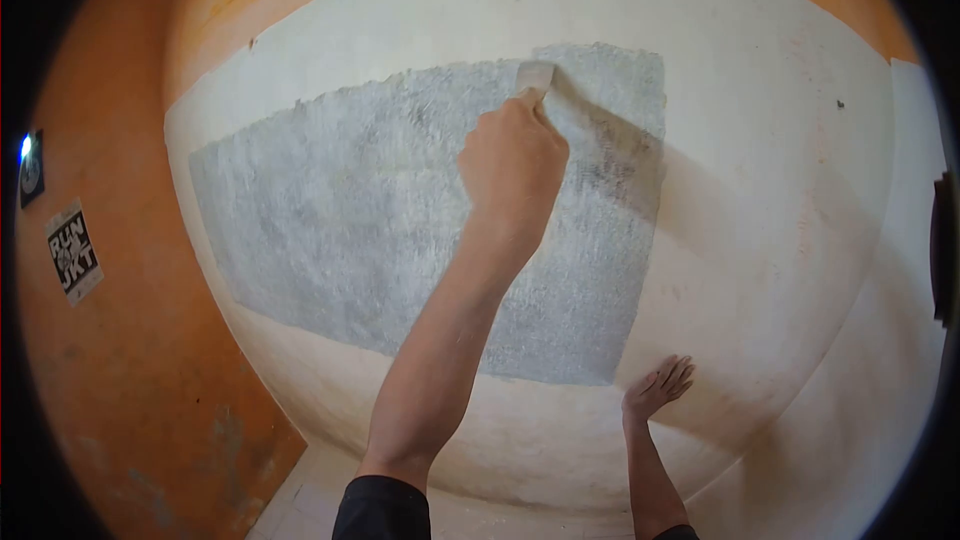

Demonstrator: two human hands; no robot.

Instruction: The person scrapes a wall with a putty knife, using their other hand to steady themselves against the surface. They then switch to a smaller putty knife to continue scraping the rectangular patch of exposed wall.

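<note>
My left hand point(513, 162) is closed around a scraper point(536, 75), its fingers wrapped over the handle, which is mostly hidden. The flat, pale metal blade lies against the wall at the upper edge of a grey, rough-textured patch point(330, 210). This patch covers a wide stretch of the off-white wall point(740, 260) and has ragged top edges. Lower down, just past the patch's bottom right corner, my right hand point(660, 388) rests on the off-white surface with fingers stretched out, holding nothing.
An orange wall point(130, 370) meets the off-white one at the left. On it are a black-and-white sticker point(74, 252) and a dark item with a bright light point(31, 168). A dark object point(941, 250) stands at the right edge. Pale floor tiles point(310, 495) show below.
</note>
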